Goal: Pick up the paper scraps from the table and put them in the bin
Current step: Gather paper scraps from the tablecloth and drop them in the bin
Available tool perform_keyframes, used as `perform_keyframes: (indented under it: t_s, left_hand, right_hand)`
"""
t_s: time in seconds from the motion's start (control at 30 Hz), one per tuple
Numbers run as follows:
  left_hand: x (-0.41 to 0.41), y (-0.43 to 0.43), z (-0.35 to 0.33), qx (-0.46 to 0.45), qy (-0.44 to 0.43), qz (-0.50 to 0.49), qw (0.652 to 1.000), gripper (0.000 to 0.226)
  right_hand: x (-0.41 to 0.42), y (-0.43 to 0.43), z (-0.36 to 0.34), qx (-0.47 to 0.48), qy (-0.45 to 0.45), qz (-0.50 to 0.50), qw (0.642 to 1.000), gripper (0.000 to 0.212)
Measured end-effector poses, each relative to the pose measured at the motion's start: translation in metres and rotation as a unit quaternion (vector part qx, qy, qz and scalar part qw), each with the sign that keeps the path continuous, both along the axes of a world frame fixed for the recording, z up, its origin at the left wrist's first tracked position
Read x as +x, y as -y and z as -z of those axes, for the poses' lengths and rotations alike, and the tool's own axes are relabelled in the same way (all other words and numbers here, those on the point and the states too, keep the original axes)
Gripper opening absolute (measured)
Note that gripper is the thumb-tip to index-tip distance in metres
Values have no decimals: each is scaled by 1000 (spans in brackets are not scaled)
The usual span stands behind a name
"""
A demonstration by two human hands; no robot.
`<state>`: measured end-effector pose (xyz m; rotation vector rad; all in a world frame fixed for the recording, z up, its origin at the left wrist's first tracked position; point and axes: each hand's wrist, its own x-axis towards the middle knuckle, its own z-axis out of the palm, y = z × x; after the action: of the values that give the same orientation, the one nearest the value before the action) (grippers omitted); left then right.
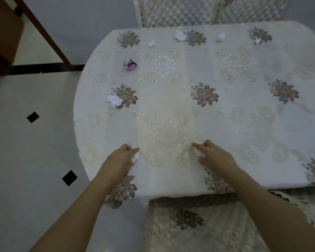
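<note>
My left hand [119, 160] rests on the near part of the table [244, 124], fingers closed around a white crumpled paper scrap [136, 155]. My right hand [214, 154] lies beside it, pinching another white scrap [198, 152]. Several more scraps lie farther off: a white one [114, 100] at the left, a purple one [129, 64] beyond it, and small white ones along the far edge [151, 43], [180, 36], [220, 37], [257, 40]. No bin is in view.
The table wears a cream floral embroidered cloth. A quilted chair back [180, 11] stands at the far side, and a cushioned chair seat [198, 226] sits just below the near edge. Tiled floor [35, 142] lies to the left, with wooden furniture [4, 33] at the top left.
</note>
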<state>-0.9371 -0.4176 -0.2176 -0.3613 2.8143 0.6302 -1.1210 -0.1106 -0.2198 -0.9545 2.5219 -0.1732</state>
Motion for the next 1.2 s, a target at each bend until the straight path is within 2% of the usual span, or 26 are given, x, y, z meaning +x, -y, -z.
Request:
perform_keyframes:
  t_s: [0.17, 0.23, 0.4, 0.5, 0.63, 0.7, 0.97, 1.1, 1.2]
  left_hand:
    - [-4, -6, 6, 29, -45, -24, 998, 31]
    - [-6, -10, 9, 38, -57, -47, 997, 23]
    - [-9, -22, 4, 102, -94, -138, 981, 19]
    - [-13, -33, -13, 145, -103, -171, 969, 17]
    - [-16, -47, -45, 201, -121, -202, 951, 10]
    - [-18, -53, -60, 222, -142, -214, 941, 11]
    - [-18, -67, -112, 234, -212, -211, 925, 13]
    - [-16, -78, -134, 239, -229, -204, 921, 27]
    - [-17, -89, -150, 237, -237, -185, 924, 27]
  right_hand:
    - [12, -1, 5, -71, 15, 88, 993, 24]
    - [19, -3, 8, -104, 15, 125, 987, 17]
    - [29, 0, 3, -177, 47, 216, 959, 14]
    - [35, 6, -12, -201, 57, 233, 950, 11]
    - [44, 17, -43, -235, 28, 242, 941, 29]
    - [48, 22, -61, -259, 17, 247, 933, 31]
    - [66, 30, -124, -355, -10, 275, 894, 19]
    - [76, 24, -144, -367, -38, 283, 885, 17]
    - [83, 16, -155, -378, -51, 289, 878, 16]
